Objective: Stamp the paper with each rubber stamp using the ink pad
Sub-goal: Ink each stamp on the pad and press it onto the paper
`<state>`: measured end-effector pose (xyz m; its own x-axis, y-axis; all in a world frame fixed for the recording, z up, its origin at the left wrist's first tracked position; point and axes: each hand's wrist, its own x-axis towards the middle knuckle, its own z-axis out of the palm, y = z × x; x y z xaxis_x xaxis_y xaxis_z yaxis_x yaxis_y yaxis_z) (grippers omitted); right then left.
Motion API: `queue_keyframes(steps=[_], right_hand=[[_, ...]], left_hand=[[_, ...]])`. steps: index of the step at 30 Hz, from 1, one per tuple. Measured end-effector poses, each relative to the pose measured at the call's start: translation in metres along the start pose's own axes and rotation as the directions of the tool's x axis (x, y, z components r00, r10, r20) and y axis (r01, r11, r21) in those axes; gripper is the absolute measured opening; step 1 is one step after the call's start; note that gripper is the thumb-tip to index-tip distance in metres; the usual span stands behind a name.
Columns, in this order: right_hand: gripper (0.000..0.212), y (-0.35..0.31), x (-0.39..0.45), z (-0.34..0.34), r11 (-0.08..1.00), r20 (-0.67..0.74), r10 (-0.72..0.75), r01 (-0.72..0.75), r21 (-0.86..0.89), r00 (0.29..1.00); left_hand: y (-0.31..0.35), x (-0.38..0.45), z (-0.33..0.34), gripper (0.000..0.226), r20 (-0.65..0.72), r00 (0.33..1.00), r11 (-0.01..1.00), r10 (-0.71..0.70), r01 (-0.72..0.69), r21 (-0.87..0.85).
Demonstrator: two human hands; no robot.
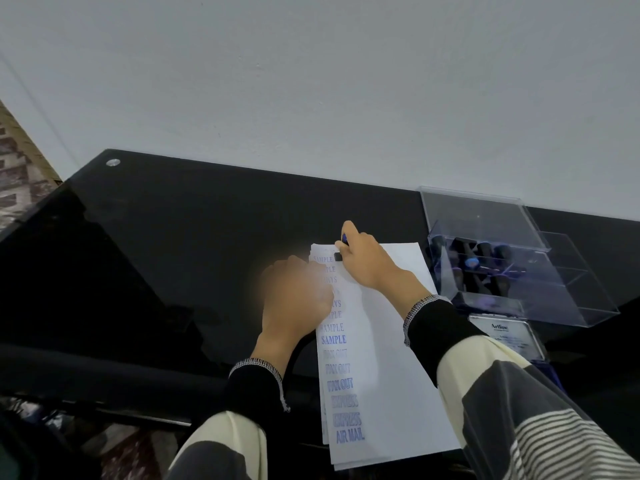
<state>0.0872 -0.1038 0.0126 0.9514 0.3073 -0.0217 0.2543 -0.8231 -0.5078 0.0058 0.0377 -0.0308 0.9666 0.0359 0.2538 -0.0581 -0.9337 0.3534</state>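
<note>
A glossy black bench (207, 237) is seen beneath a white paper (391, 358) printed with blue words in a column. A stamp (341, 249) in black and blue is gripped by the right hand (367, 261). The sleeves (485, 382) are banded in cream, grey and black, with fine white stripes. The box (519, 258) is clear, tinted bluish. The wall (311, 81) is pale grey.
</note>
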Motion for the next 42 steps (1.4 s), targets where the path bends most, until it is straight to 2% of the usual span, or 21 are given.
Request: queue_keyframes(steps=[8, 16, 21, 32, 37, 42], right_hand=[[0.009, -0.005, 0.006, -0.01, 0.999, 0.077, 0.0, -0.004, 0.047, 0.997], [0.012, -0.001, -0.01, 0.004, 1.0, -0.05, -0.012, 0.012, -0.008, 0.999], [0.013, 0.0, -0.011, 0.008, 0.999, -0.074, 0.0, -0.003, -0.033, 0.997], [0.008, -0.002, 0.006, -0.007, 0.997, 0.075, 0.002, -0.008, 0.078, 0.997], [0.009, -0.002, 0.004, -0.003, 0.998, 0.045, -0.003, 0.0, 0.061, 0.999], [0.013, 0.0, -0.01, 0.005, 1.0, -0.045, -0.003, 0.004, 0.008, 0.999]], left_hand=[[0.0, 0.0, -0.001, 0.038, 0.003, 1.0, 1.0, 0.0, 0.0, 0.018], [0.0, -0.001, 0.0, 0.039, 0.004, 1.0, 1.0, -0.001, 0.001, 0.009], [0.0, 0.0, 0.0, 0.039, 0.008, 1.0, 1.0, -0.002, 0.002, 0.01], [0.0, 0.0, 0.0, 0.043, -0.003, 1.0, 1.0, 0.0, 0.0, -0.001], [-0.001, 0.0, 0.001, 0.042, -0.018, 1.0, 1.0, 0.008, -0.008, -0.01], [-0.002, 0.0, 0.002, 0.04, -0.015, 1.0, 1.0, 0.012, -0.012, 0.004]])
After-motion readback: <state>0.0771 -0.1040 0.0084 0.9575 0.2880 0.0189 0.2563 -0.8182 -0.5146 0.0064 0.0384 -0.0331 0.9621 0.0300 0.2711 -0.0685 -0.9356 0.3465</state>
